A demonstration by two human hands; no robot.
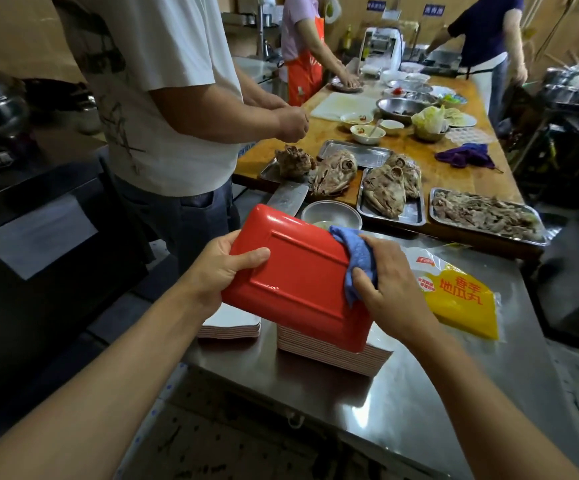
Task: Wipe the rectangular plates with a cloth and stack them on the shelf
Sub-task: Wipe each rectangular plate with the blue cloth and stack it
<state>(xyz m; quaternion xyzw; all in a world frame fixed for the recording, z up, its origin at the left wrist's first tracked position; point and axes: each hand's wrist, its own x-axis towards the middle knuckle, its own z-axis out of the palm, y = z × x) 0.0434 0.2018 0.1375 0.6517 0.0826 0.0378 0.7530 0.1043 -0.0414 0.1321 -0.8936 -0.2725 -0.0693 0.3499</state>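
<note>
While the red rectangular plate (pixel 298 275) was held tilted in the air, underside up, above the steel counter (pixel 419 393), its safety depended on one side only: the left hand (pixel 218 271) gripped the plate's left short edge, thumb curled over the red back and fingers hidden beneath. The right hand (pixel 392 285) was closed on a blue cloth (pixel 357 261) and pressed it against the plate's right edge, so it supported the plate only by pushing. If the glossy surface was wet, as I judged likely, a firm wipe toward the left could have slid the plate out of the left hand's hold, and it would have dropped onto the taller stack of plates (pixel 333 351) directly below, possibly chipping or toppling it. That stack stood close to the counter's near-left corner, beside a lower stack (pixel 232 327) that sat right at the left edge; a knock from the plate or a forearm could have pushed either off. Nothing identifiable as the shelf showed, so where the plate had to go could not be told. Farther out, a steel bowl (pixel 331 214) and a cleaver blade (pixel 288 199) lay just beyond the plate's far edge, and a person in a white shirt (pixel 163 98) stood near on the left; a wide swing of the plate risked striking any of them. A yellow packet (pixel 461 299) lay on the counter near the right hand, where a trailing cloth might have dragged it.
</note>
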